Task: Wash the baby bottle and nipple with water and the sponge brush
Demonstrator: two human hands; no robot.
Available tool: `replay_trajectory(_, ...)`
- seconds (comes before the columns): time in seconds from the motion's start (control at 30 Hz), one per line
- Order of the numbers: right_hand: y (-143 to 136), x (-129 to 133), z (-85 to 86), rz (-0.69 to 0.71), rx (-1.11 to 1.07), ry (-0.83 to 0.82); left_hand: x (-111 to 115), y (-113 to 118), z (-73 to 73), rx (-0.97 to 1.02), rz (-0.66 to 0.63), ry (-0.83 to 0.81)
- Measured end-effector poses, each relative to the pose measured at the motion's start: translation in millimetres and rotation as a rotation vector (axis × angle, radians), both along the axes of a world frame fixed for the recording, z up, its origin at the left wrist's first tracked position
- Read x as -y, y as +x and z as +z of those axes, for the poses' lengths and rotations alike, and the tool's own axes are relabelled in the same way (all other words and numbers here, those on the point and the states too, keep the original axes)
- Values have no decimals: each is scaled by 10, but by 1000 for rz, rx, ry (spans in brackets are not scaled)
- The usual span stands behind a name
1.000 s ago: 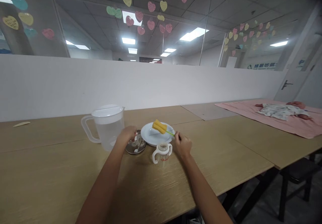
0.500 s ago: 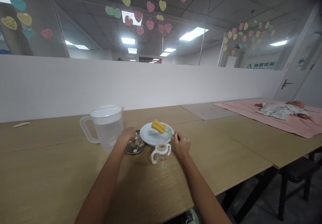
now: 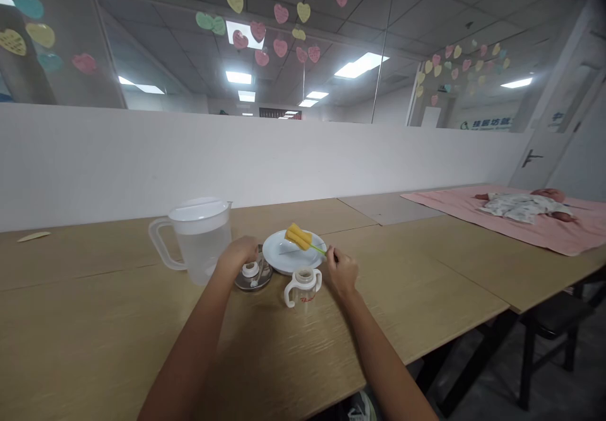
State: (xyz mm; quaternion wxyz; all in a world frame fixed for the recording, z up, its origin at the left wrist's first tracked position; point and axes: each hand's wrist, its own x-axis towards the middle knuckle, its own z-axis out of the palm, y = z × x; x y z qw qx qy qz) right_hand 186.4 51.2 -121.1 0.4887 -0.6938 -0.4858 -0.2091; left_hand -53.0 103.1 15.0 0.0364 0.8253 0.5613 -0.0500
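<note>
My right hand (image 3: pixel 344 269) is closed round the handle of a bottle brush with a green stem and a yellow sponge head (image 3: pixel 298 237). The sponge is over a white plate (image 3: pixel 277 262). My left hand (image 3: pixel 241 254) is over a small metal dish (image 3: pixel 265 280), its fingers curled together; what they hold, if anything, is hidden. In the dish are a white bottle collar (image 3: pixel 250 269) and a thin piece with a pale end (image 3: pixel 254 282). A clear baby bottle (image 3: pixel 304 291) with two white handles stands uncapped in front of the plate, between my forearms.
A translucent lidded pitcher (image 3: pixel 201 238) of clear liquid stands left of my left hand. On the right, a baby-like figure (image 3: pixel 523 206) in patterned clothing lies on a pink cloth (image 3: pixel 473 209). A white wall (image 3: pixel 284 162) borders the wooden table (image 3: pixel 402 282); a dark stool (image 3: pixel 552 317) stands right.
My left hand has lifted slightly from the dish, and the white collar now shows there more plainly. The brush in my right hand has hardly moved. The view has shifted slightly.
</note>
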Motion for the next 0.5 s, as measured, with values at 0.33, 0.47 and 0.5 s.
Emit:
replay_trajectory(0.33, 7, 4, 21, -35, -63, -27, 816, 443, 294, 108, -340, -102)
replay_trajectory(0.47, 7, 9, 27, -15, -91, -20, 915, 664, 128, 43, -423, -87)
replay_trajectory(0.5, 6, 12, 29, 0, -99, -17, 906, 687, 104, 52, -440, -93)
